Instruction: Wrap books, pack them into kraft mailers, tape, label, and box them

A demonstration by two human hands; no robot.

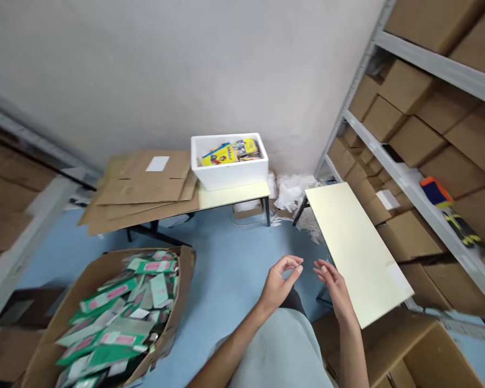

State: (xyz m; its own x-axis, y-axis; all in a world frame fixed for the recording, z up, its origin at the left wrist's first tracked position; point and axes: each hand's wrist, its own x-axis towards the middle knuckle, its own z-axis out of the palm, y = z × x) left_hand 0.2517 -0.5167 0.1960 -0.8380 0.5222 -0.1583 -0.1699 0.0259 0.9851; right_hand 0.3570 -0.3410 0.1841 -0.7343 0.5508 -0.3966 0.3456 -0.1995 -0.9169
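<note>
In front of my body, my left hand [281, 281] hangs in the air with thumb and fingers curved but apart, and nothing in it. My right hand [334, 284] is raised beside it, fingers loosely bent, also holding nothing. A gap separates the two hands. Closest to my right hand is the pale yellow table [355, 242]. Lower left stands a large cardboard carton [186, 280] filled with green and pink packets [123, 323].
A white foam box [234, 175] with yellow packs [220, 155] stands on a low table by the wall, beside flattened cardboard [149, 183]. Shelves with brown boxes [416, 143] line the right side. An open cardboard box [440, 355] sits at lower right.
</note>
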